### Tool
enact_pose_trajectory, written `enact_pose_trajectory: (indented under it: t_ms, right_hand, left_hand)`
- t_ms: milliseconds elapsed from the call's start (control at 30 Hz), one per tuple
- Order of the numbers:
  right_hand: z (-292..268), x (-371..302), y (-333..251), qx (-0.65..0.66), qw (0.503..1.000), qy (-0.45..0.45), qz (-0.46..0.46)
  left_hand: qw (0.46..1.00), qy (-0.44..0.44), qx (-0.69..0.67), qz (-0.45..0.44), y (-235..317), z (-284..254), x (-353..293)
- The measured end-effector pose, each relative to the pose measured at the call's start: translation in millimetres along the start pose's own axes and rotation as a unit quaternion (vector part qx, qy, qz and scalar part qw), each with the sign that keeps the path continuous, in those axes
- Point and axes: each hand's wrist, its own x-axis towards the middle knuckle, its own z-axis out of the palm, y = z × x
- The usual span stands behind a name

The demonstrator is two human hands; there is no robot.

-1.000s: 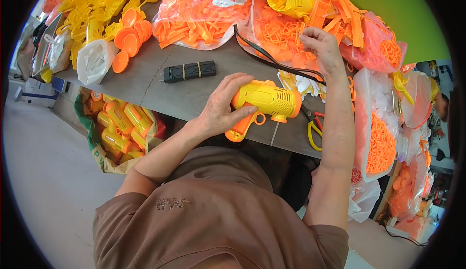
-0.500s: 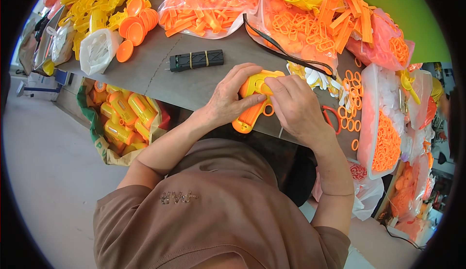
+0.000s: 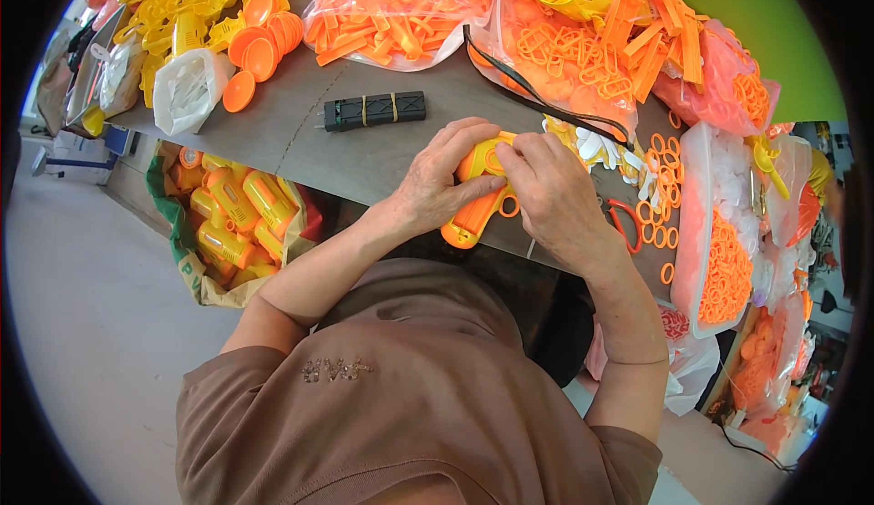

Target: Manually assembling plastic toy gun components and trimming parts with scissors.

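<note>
Left hand (image 3: 435, 180) curled round yellow-and-orange plastic pistol-shaped toy (image 3: 477, 161) at front edge of grey table (image 3: 282, 132); handle (image 3: 468, 226), long axis slanting, points lower-left, front end hidden; right hand (image 3: 560, 195) bunched against toy, pinch cannot be told.

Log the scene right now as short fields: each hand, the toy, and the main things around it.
Left hand: wrapped around the plastic toy
Right hand: fingers against the toy's right end; fingertip contact hidden
Toy: yellow body, orange handle toward the person
Black block: lying on the table, two bands around it
Paper bag: below the table's left edge, holding yellow-and-orange pieces
Clear tub: at right, holding orange rings
</note>
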Motion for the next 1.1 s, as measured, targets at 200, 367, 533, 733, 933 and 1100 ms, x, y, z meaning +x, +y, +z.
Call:
enact_pose_trajectory:
  t_ms: [200, 367, 533, 733, 933, 1100]
  right_hand:
    - [1, 0, -3, -0.041, 0.999, 0.013, 0.002]
    - [9, -4, -8, 0.001, 0.998, 0.045, 0.046]
    - [4, -28, -2, 0.127, 0.957, 0.203, 0.163]
    - [7, -100, 78, 0.168, 0.853, 0.228, 0.439]
    - [26, -91, 88, -0.06, 0.903, 0.169, 0.392]
    - [30, -94, 97, -0.078, 0.913, 0.149, 0.372]
  left_hand:
    - [1.0, -0.01, -0.002, 0.008, 2, 0, 1]
    - [0.999, -0.006, -0.041, -0.035, 2, -1, 0]
    - [0.996, -0.019, -0.054, -0.07, 2, -7, -3]
    - [0.996, -0.03, -0.051, -0.065, 6, -11, -5]
    - [0.994, -0.038, -0.06, -0.077, 7, -13, -5]
    - [0.991, -0.04, -0.063, -0.11, 9, -17, -6]
